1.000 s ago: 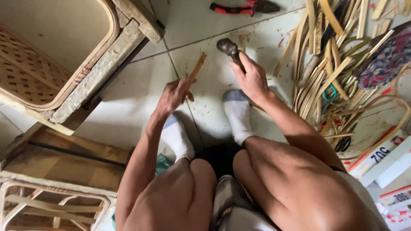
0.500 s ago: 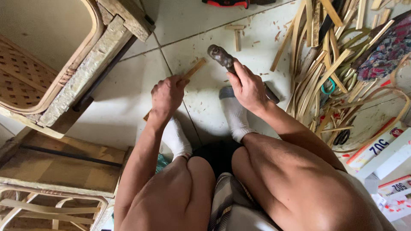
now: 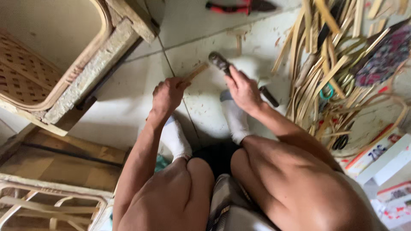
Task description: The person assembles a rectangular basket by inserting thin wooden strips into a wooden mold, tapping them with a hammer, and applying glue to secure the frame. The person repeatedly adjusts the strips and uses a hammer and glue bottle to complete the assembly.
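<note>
While left hand grips one strip, right hand grips one hammer.

Soft daylight, no glare; faint shadows, slight motion blur w/ soft edges.

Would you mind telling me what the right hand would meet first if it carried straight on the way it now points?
Probably bare tiled floor, then the red-handled tool; the right hand points up-frame, though depth is unclear.

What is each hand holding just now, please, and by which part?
The left hand grips a cane strip by its lower end. The right hand holds a dark tool around its middle; both tool ends stick out.
</note>
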The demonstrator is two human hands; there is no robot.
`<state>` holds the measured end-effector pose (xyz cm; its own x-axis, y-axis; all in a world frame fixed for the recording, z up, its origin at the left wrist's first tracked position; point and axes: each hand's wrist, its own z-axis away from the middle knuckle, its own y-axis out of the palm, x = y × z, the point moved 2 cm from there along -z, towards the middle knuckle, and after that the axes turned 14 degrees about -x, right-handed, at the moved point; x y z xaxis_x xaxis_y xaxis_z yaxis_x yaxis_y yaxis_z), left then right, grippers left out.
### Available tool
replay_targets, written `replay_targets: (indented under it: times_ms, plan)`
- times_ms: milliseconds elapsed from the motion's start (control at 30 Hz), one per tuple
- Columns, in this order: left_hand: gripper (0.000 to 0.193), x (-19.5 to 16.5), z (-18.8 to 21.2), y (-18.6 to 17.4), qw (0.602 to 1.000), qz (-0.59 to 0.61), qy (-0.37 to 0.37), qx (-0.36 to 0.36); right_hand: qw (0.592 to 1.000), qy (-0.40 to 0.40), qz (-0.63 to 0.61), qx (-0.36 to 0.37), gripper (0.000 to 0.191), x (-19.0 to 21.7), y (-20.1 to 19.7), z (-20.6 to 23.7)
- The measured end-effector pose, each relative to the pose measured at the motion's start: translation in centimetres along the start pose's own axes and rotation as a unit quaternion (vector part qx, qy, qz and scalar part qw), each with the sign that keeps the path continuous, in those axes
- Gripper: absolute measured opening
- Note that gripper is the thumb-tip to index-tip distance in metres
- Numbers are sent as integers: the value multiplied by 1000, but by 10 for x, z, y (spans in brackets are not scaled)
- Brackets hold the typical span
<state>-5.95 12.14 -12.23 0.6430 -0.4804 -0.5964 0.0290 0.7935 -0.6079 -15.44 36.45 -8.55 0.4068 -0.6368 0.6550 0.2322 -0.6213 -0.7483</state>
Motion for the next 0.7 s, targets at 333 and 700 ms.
replay_targets:
  times_ms: [333,700]
  plan:
    - [27,8,2,6,999,19,-6,-28,1000,-22,9,-1,38,6,0,5]
    - [18,32,6,24,805,573,-138,-65,998,37,-28,-48,35,-8,-16,-5]
